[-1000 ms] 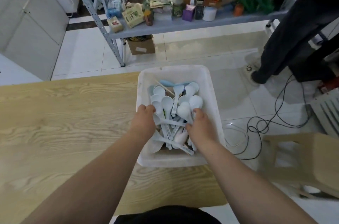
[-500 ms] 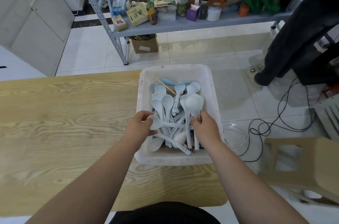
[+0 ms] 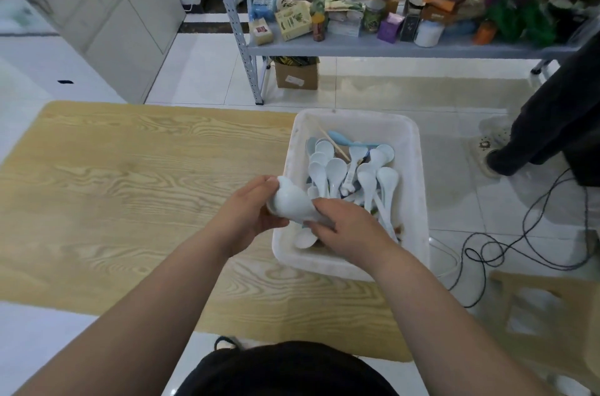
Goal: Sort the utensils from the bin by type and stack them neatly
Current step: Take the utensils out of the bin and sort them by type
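A white plastic bin stands at the right end of the wooden table. Several white soup spoons, a light blue spoon and a wooden chopstick lie inside it. Both hands hold a white spoon above the bin's left rim. My left hand cups its bowl end from the left. My right hand grips its handle end, which the fingers hide.
A metal shelf unit with boxes and jars stands behind the table. A person's dark-clothed legs are at the right. Black cables trail on the tiled floor. A wooden stool sits at lower right. White cabinets are at upper left.
Both hands rose out of the pile and came together over the bin's left rim with a white spoon. The camera view shifted left, showing more of the table.
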Action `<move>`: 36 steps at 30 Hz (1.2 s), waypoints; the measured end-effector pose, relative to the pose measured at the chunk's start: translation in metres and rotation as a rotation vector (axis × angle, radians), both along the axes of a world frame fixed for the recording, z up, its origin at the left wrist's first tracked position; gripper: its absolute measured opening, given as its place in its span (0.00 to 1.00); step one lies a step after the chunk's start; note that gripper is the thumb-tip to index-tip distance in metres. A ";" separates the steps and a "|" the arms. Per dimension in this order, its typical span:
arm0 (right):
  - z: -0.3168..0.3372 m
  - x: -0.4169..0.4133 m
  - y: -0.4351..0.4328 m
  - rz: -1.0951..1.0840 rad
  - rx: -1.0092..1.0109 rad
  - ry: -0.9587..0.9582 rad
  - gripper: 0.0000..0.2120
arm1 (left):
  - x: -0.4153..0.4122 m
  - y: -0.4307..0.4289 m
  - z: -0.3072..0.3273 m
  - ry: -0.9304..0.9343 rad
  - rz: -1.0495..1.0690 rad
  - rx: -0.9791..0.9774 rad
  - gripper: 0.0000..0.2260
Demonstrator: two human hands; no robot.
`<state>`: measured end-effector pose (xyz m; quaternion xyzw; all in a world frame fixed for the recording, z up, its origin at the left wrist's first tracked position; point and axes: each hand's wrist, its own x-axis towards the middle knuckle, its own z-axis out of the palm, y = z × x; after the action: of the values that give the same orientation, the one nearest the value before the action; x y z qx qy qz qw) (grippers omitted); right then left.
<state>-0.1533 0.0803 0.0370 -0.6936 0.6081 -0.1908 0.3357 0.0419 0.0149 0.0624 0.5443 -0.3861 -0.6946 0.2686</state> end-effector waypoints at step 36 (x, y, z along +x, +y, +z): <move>-0.037 0.532 -0.048 0.102 0.603 -0.239 0.15 | 0.477 0.059 -0.082 0.060 0.466 0.224 0.12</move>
<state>0.3790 0.0322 -0.0005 -0.5652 0.5581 -0.0650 0.6040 0.5192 0.0741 -0.0193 0.6239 -0.1628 -0.6685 0.3706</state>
